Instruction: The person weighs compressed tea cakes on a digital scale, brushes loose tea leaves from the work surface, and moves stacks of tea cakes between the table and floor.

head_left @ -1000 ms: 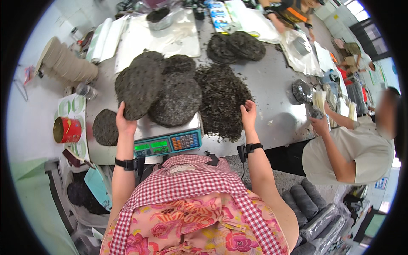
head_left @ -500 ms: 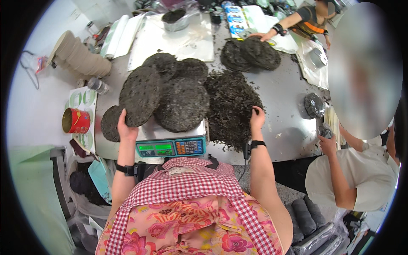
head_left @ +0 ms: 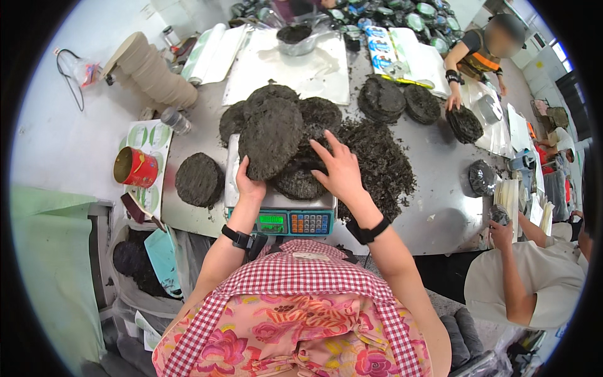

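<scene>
My left hand [head_left: 251, 183] is closed on the lower edge of a round, dark seaweed-like cake [head_left: 271, 138] and holds it tilted over the scale. Fingers spread, my right hand [head_left: 342, 173] is over the right side of a second dark cake [head_left: 298, 183]; whether the fingertips touch it I cannot tell. That cake lies on the metal pan of a teal digital scale [head_left: 311, 224], partly hidden by the held one. More cakes [head_left: 320, 113] lie just behind. A loose heap of dark flakes [head_left: 380, 166] spreads to the right of my right hand.
One cake [head_left: 199, 180] lies left of the scale. Beyond it stand a red tin [head_left: 135, 168], a clear jar [head_left: 176, 121] and stacked beige rings [head_left: 151, 75]. At the back right, a co-worker's hand [head_left: 453, 102] touches stacked cakes [head_left: 463, 124]. Another person holds a dark package [head_left: 499, 215].
My right hand has moved left from the loose heap to the cakes on the scale. My left hand keeps its cake. The co-worker's hand is now on a separate stack farther right.
</scene>
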Motion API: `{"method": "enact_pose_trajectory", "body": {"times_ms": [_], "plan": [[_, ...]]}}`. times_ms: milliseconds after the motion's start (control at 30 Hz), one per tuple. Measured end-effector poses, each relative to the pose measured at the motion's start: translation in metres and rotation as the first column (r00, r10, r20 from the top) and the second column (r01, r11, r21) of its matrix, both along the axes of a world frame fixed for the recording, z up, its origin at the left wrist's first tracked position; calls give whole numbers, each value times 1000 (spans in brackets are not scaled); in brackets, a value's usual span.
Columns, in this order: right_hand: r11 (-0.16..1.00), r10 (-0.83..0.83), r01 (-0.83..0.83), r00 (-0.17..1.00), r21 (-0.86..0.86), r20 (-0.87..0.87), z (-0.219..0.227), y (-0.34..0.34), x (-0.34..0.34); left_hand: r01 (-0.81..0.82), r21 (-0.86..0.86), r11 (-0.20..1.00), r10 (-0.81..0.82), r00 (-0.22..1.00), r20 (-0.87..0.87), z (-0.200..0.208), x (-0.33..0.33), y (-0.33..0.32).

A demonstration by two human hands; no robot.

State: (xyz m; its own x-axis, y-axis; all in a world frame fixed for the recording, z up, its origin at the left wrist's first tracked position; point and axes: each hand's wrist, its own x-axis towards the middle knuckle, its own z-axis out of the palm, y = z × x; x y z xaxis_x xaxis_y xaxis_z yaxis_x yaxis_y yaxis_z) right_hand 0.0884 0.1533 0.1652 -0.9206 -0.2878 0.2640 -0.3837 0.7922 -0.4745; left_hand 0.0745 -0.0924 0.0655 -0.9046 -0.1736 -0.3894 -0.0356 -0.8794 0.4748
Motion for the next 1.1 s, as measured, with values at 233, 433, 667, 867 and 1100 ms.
{"method": "enact_pose_trajectory", "body": {"times_ms": [233,433,667,867,1100], "plan": [[192,131,594,773,-781,621,-135,70,4,218,113,969,-221,975,15,4,-22,79],[-341,115,612,781,-714,614,-131,142,-48,373,119,920,-372,928,-24,15,-86,144],[-479,-11,451,855,-753,519,-160,253,-212,402,-66,913,-406,911,-68,33,-105,110],[-530,-378,656,385,-537,842,-240,278,-310,256,-181,950,-261,965,1,32,-92,93],[-535,-494,482,487,-693,720,-264,350,-325,328,-209,921,-325,944,53,31,-96,109]]}}
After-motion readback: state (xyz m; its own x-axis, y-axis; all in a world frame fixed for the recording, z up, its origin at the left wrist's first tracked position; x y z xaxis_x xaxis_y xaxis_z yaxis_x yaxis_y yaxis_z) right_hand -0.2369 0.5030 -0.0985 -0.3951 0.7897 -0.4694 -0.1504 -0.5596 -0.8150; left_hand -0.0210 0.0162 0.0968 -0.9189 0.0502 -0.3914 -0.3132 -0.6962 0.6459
